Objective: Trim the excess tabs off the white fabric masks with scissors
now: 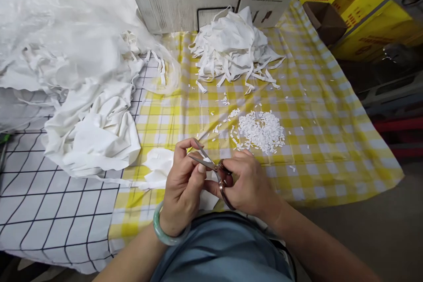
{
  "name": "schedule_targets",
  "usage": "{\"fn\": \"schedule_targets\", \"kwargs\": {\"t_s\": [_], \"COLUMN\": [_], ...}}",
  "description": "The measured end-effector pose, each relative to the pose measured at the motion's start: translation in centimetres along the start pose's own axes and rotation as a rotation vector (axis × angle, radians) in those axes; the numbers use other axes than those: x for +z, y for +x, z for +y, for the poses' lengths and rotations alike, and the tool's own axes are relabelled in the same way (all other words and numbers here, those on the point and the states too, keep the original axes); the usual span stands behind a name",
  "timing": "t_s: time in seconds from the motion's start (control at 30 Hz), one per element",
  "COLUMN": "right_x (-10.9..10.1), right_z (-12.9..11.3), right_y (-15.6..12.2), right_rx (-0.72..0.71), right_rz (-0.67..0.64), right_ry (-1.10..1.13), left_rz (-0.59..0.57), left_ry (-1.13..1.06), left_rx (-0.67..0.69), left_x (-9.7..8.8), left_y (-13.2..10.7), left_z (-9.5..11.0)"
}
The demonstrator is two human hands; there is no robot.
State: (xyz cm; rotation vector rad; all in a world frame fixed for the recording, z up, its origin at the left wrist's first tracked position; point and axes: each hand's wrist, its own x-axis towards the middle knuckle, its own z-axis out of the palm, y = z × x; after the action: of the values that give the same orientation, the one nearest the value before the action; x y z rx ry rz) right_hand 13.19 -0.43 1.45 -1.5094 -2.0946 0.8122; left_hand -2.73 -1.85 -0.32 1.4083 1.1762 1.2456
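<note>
My right hand grips the handles of a pair of scissors, its blades parted and pointing left. Between the blades lies a small white end of fabric strap. My left hand, a green bangle on its wrist, pinches a white cloth piece close to the blades. Part of that cloth is hidden behind the hand. Beyond my right hand is a heap of small white cut bits, with more of them scattered over the yellow checked tablecloth.
At the back, a pile of white strapped fabric pieces lies against a beer carton. Crumpled white fabric spills from a clear plastic bag on the left. Yellow bags and a brown box stand back right.
</note>
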Motion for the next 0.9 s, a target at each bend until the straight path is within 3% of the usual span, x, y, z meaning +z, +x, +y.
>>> {"fn": "schedule_targets", "kwargs": {"t_s": [0.17,0.27,0.33,0.4,0.5,0.6,0.7,0.77,0.8,0.9], "right_x": [-0.5,-1.2,-2.0,-2.7,-2.0,0.7,3.2,3.1,2.2,-3.6], "right_z": [1.9,3.7,4.9,5.5,4.9,2.5,-0.1,-1.2,-1.6,-2.5], "right_y": [-1.5,-2.3,-2.6,-2.8,-3.0,-3.4,-2.8,-0.7,0.9,7.9], "right_rx": [0.108,0.286,0.400,0.380,0.122,-0.080,-0.097,-0.106,-0.120,-0.153], "right_rz": [0.068,-0.011,-0.034,0.031,0.078,-0.059,-0.194,-0.178,-0.120,0.182], "right_ry": [-0.012,0.048,0.079,0.058,0.010,0.038,0.176,0.317,0.373,0.415], "left_rz": [-0.116,-0.176,-0.196,-0.213,-0.201,-0.220,-0.256,-0.217,-0.195,-0.131], "left_ry": [0.019,0.029,0.050,0.119,0.394,0.740,0.823,0.759,0.716,0.591], "left_rx": [0.019,0.016,0.035,0.062,0.103,0.105,0.143,0.218,0.269,0.464], "left_x": [2.1,3.2,2.9,1.2,-3.6,-8.2,-10.1,-9.8,-9.3,-6.5], "left_y": [1.1,1.8,2.1,2.2,0.8,-2.4,-4.4,-2.8,-1.0,8.4], "left_z": [-0.4,-0.6,-0.6,-0.5,-0.8,-1.7,-2.3,-1.5,-0.5,4.5]}}
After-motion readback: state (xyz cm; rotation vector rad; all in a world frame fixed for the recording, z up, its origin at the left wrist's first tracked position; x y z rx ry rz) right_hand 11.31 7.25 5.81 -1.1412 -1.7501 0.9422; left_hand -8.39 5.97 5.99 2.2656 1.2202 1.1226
